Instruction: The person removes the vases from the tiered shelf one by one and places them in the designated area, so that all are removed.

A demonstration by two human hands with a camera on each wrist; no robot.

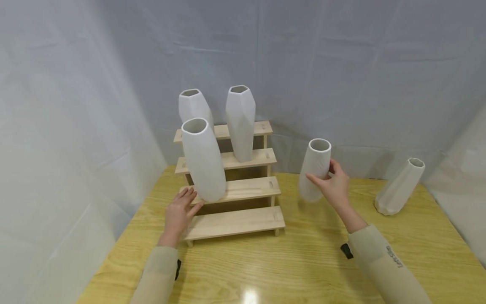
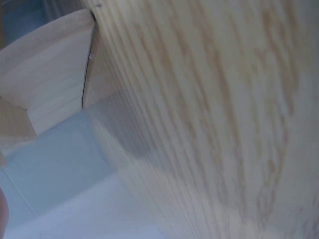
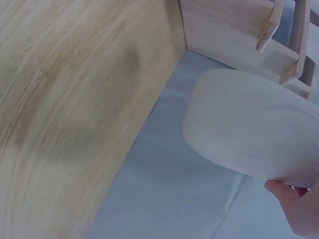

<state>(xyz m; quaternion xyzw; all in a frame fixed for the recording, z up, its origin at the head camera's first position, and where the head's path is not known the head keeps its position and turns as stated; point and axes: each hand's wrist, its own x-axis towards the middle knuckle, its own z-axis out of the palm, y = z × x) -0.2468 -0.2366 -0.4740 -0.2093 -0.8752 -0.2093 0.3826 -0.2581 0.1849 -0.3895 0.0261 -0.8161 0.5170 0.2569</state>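
My right hand (image 1: pixel 334 185) grips a white vase (image 1: pixel 314 169) around its side, thumb in front. In the right wrist view, that vase's rounded base (image 3: pixel 209 114) hangs clear of the table. Over on the left, my left hand (image 1: pixel 181 215) rests at the left end of a shelf on the wooden stepped stand (image 1: pixel 243 221), fingers extended. Right by its fingertips, a smooth white vase (image 1: pixel 205 164) stands on the second step from the bottom. Higher up stand a faceted vase (image 1: pixel 241 122) and another faceted vase (image 1: pixel 193 105), partly hidden.
A ribbed white vase (image 1: pixel 398 188) is on the table at the far right. The yellow wood-grain table (image 1: pixel 235 270) meets a grey-white curtain (image 1: pixel 341 76) behind the stand. Another pale curtain (image 1: pixel 68 147) hangs along the left.
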